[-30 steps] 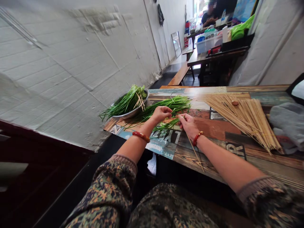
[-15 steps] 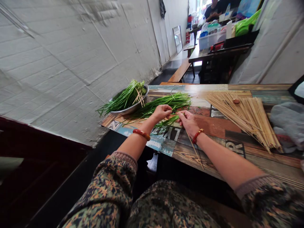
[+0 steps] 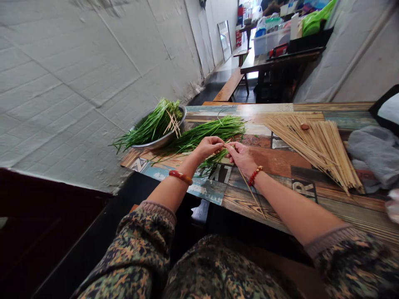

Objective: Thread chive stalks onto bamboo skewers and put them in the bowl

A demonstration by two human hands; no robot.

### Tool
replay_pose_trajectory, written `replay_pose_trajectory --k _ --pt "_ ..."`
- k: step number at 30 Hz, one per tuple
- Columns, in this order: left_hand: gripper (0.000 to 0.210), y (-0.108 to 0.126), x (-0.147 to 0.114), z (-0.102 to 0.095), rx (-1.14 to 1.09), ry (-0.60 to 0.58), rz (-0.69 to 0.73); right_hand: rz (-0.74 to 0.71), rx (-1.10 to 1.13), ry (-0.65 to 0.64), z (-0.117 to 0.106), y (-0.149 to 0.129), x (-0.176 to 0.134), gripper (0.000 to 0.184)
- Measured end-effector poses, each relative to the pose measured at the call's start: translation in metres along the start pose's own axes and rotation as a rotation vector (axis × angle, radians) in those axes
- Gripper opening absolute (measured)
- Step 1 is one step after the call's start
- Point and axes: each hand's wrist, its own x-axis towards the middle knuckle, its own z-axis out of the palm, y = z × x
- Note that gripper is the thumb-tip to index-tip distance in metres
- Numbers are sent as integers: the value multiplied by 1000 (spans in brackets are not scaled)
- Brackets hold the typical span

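My left hand [image 3: 212, 146] and my right hand [image 3: 242, 157] meet over the table, fingertips together. Between and below them is a small bunch of green chives [image 3: 220, 158]. The left thumb and fingers are pinched at the chives, though the exact grip is partly hidden. Thin bamboo skewers [image 3: 249, 189] run from under my closed right hand toward the table's front edge. Behind the hands lies a larger pile of chives [image 3: 208, 131]. More chives [image 3: 152, 122] overhang a metal bowl [image 3: 157, 143] at the left, with several short sticks [image 3: 172, 123] on top.
A fan of loose bamboo skewers [image 3: 321, 151] lies right on the patterned table [image 3: 280, 168], with a small brown object [image 3: 304, 126] on it. Beyond is a grey plastic bag [image 3: 375, 151]. A white wall [image 3: 77, 83] stands left. Farther off are a bench [image 3: 229, 85] and a loaded table.
My fingertips have come together, the right hand moving left to meet the left. The whole view has shifted slightly. Chives and skewers stay between the hands.
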Motion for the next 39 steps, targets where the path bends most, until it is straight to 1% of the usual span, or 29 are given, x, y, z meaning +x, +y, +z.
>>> replay_pose_trajectory --k 4,8,12,19,22,25,27,28,30,34,37,39 --pt "15 0 -2 2 -25 -11 -15 -6 -9 -16 0 -1 -2 37" --pt "19 0 -5 2 -65 -19 5 -7 -2 -10 -1 -1 -1 39" --pt "22 -2 -7 0 -96 -3 5 0 -15 -13 -1 0 -1 37" --pt "28 -11 4 -2 -138 -31 34 28 -18 -2 -3 -6 -6 36" --pt "26 -19 14 -3 -87 -15 117 44 -54 25 -5 -10 -10 37" --pt "17 -27 24 -6 94 59 281 50 -99 51 -4 -14 -14 37" --pt "11 -31 30 -7 192 82 376 75 -100 68 0 -17 -13 38" --pt "11 -32 32 -8 208 73 404 94 -90 73 2 -18 -12 39" --pt "11 -36 36 -7 166 31 420 124 -67 87 6 -17 -7 41" --pt "14 -43 39 -7 -25 -72 377 101 -58 140 9 -11 1 38" --pt "16 -45 38 -8 -97 -140 357 103 -70 119 6 -9 1 33" --pt "18 -43 37 -8 -99 -155 345 121 -78 109 4 -11 0 32"
